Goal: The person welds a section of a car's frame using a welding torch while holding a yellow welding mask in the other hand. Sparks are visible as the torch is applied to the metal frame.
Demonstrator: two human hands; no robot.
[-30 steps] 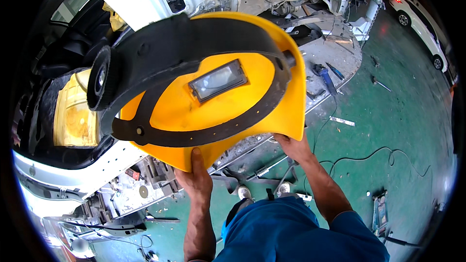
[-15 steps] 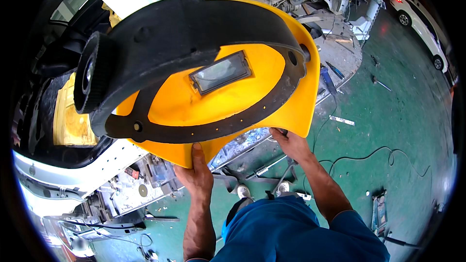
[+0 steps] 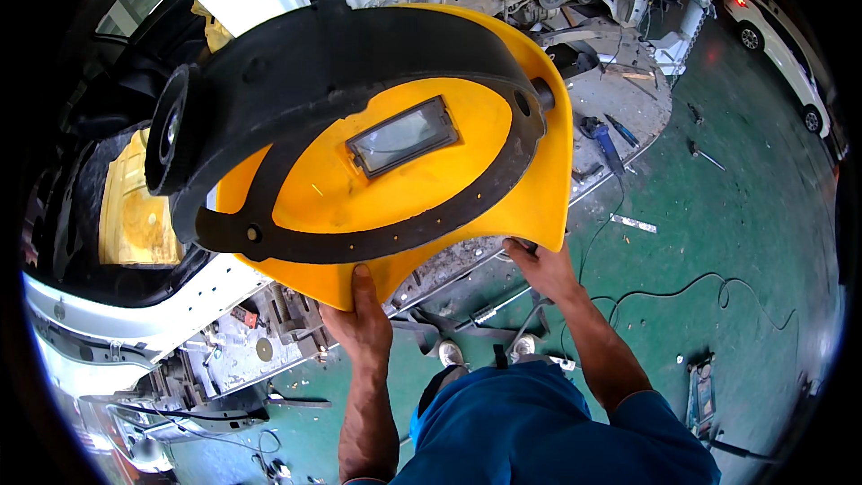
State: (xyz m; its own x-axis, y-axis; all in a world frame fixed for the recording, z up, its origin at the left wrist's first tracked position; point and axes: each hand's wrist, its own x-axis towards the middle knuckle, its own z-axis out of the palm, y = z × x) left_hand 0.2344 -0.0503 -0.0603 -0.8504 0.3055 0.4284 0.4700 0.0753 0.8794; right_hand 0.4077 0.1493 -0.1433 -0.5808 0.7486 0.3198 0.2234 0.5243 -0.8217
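Note:
A yellow welding mask [image 3: 310,189] fills the upper middle, its inside turned toward me. It has a dark-framed window [image 3: 402,136] and a wide black headband [image 3: 296,63] with a ridged knob [image 3: 171,130] on its left end. My left hand [image 3: 359,328] is closed on the lower edge, thumb lying on the inner face and fingers hidden behind the shell. At the lower right corner, my right hand [image 3: 543,271] grips the edge, most of its fingertips out of sight beneath it.
Behind the mask, a workbench [image 3: 646,94] carries an angle grinder [image 3: 603,145] and loose tools. A white car body [image 3: 117,314] with a yellow panel [image 3: 139,207] stands left. A cable [image 3: 673,293] and a hammer [image 3: 707,155] lie on the green floor [image 3: 718,233]. A white car [image 3: 786,58] is far right.
The mask has tilted slightly, and its right side has shifted a little left. More of the bench and the grinder shows beside it. Both hands keep their hold, almost unmoved.

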